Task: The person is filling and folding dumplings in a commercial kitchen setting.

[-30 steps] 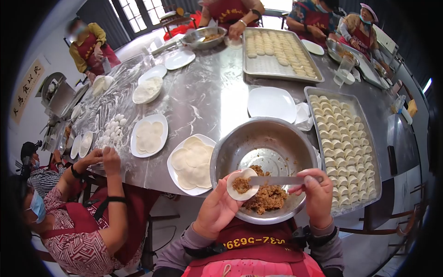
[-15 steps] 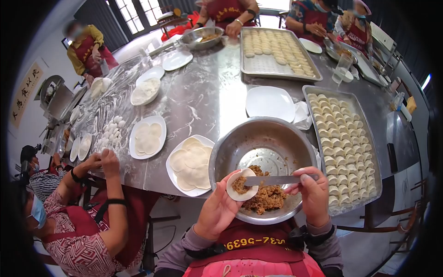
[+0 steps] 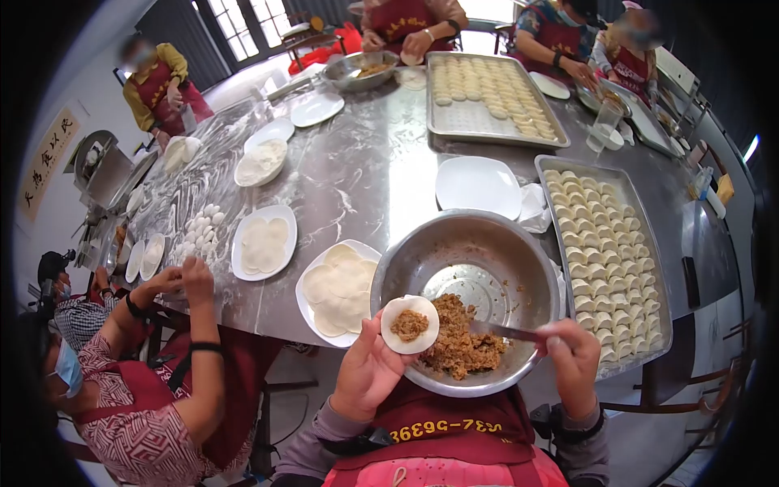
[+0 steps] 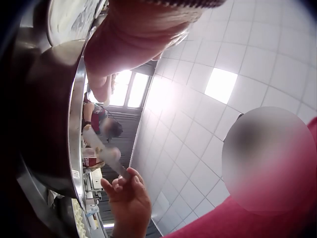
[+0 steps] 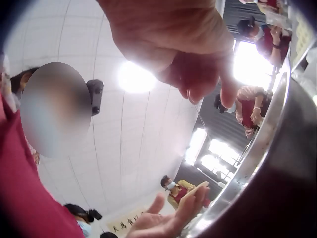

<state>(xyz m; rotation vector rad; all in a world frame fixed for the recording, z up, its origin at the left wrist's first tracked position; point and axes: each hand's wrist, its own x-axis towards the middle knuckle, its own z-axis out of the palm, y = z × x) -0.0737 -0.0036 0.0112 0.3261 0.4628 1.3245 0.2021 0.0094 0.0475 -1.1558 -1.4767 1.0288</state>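
A round dumpling wrapper (image 3: 392, 311) with a mound of meat filling at its middle lies on the fingers of my left hand (image 3: 367, 375), near the bowl's front left rim. The right wrist view shows those fingers nearly straight, the thumb standing apart. My right hand (image 3: 574, 365) pinches the end of a flat metal spatula (image 3: 513, 331) at the bowl's right side. Its blade reaches down to the brown filling (image 3: 454, 349) in the big steel bowl (image 3: 519, 252). In the left wrist view, bits of filling cling to the spatula (image 4: 110, 157).
Right of the bowl, a tray (image 3: 659, 292) carries rows of folded dumplings. A plate of wrappers (image 3: 304, 312) stands at the bowl's left, an unused white plate (image 3: 479, 187) behind it. A second dumpling tray (image 3: 454, 123) lies farther back. A person (image 3: 146, 381) works at the left.
The spatula has left the wrapper and moved right and down to the filling in the bowl. My left hand has shifted slightly left with the filled wrapper, now facing the head camera.
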